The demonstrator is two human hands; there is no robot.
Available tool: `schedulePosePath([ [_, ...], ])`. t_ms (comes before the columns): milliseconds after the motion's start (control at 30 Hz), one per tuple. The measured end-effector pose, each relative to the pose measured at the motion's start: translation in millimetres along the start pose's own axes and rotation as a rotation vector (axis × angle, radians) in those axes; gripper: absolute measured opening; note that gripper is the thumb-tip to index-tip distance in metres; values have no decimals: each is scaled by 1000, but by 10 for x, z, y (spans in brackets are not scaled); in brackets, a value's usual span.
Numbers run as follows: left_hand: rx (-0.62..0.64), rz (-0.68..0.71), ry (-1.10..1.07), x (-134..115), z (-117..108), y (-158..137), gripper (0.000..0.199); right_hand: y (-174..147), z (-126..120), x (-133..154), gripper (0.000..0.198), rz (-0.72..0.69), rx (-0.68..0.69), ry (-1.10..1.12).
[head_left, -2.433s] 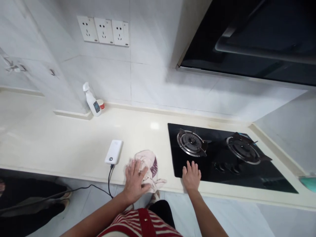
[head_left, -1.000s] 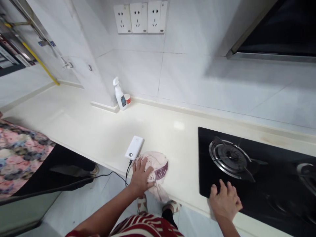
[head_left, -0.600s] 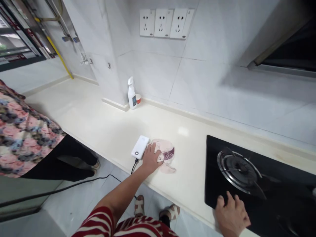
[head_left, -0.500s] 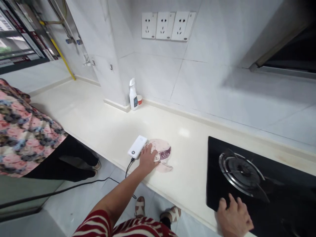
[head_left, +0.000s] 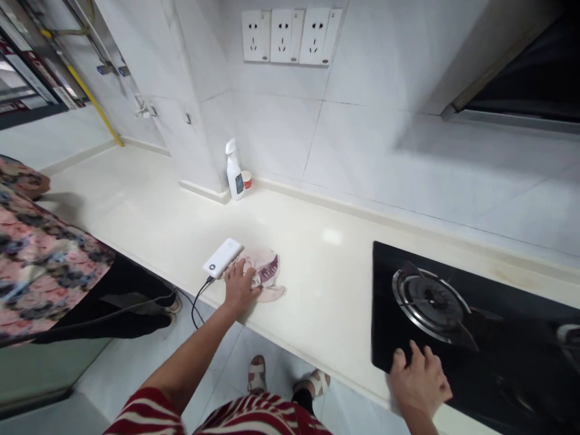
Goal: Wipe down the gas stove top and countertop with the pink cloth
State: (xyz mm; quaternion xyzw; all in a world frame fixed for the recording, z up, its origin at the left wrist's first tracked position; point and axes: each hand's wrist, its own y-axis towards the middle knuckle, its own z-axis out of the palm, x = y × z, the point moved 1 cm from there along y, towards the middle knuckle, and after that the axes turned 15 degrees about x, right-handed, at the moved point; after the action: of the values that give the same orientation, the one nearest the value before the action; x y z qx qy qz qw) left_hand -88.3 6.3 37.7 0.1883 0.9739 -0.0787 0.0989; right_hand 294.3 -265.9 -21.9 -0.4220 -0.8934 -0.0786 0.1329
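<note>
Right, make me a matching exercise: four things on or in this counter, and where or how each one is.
1. crumpled pale pink cloth
2. white rectangular device
3. white plastic spray bottle
4. black glass gas hob

A. beside a small red-and-white cup
B. nearest the right hand
C. under the left hand
D. connected to a thin black cable

Pairs: 1-C, 2-D, 3-A, 4-B
</note>
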Motion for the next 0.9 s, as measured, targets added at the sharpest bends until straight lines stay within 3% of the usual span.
schedulePosePath([
  [233,-91,178,-45,-303,510,-974,53,2,15,23,57,-12,-45,-9],
  [333,-14,294,-48,-642,635,-1035,57,2,22,30,53,-8,-53,-24],
  [467,154,568,-44,-1193,730,-957,60,3,22,24,51,-11,-60,-31],
  [533,226,694,-152,-1429,765,-960,54,2,16,26,51,-15,-59,-31],
  [600,303,742,-410,-1606,771,-990,47,2,9,35,50,-21,-56,-31],
  [667,433,647,-822,-1710,730,-1008,44,1,2,51,51,-22,-61,-32],
  [767,683,322,-1415,-1740,556,-927,53,3,-4,81,52,-19,-80,-40],
  [833,779,190,-1635,-1681,372,-761,59,7,-4,94,52,-13,-88,-44],
  [900,808,182,-1743,-1546,174,-516,62,12,-1,99,52,-10,-96,-44],
])
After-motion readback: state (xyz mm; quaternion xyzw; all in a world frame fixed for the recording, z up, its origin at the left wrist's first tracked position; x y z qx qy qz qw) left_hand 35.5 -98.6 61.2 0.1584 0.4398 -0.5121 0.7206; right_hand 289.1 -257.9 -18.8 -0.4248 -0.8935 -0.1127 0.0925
